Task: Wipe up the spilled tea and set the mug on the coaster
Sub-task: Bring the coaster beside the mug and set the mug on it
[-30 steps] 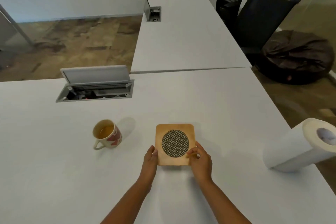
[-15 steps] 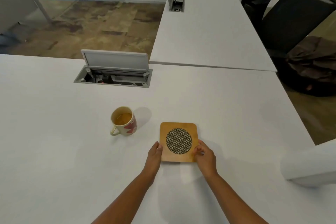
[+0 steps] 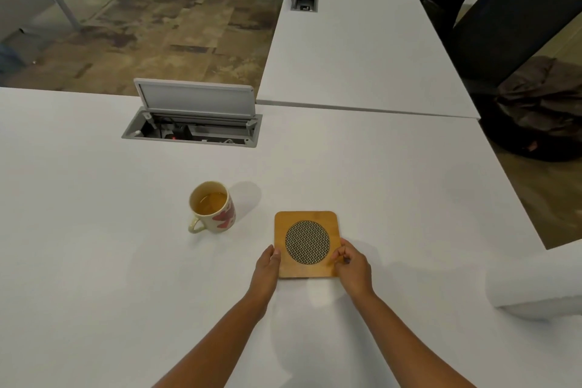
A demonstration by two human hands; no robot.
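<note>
A square wooden coaster (image 3: 307, 224) with a dark woven disc in its middle lies flat on the white table (image 3: 94, 230). My left hand (image 3: 267, 264) grips its near left edge and my right hand (image 3: 352, 264) grips its near right corner. A cream mug (image 3: 213, 207) with red marks stands upright to the left of the coaster, apart from it, handle toward me, with amber tea inside. I see no spilled tea on the table.
A white paper towel roll (image 3: 535, 280) lies on its side at the right edge. An open cable box (image 3: 192, 126) with a raised lid sits behind the mug. Beyond are a second white table (image 3: 352, 41), black chairs (image 3: 504, 16) and a dark beanbag (image 3: 541, 107).
The view has swung to the left, so the paper towel roll slid toward the right edge. Both hands stay on the coaster, which has barely moved on the table.
</note>
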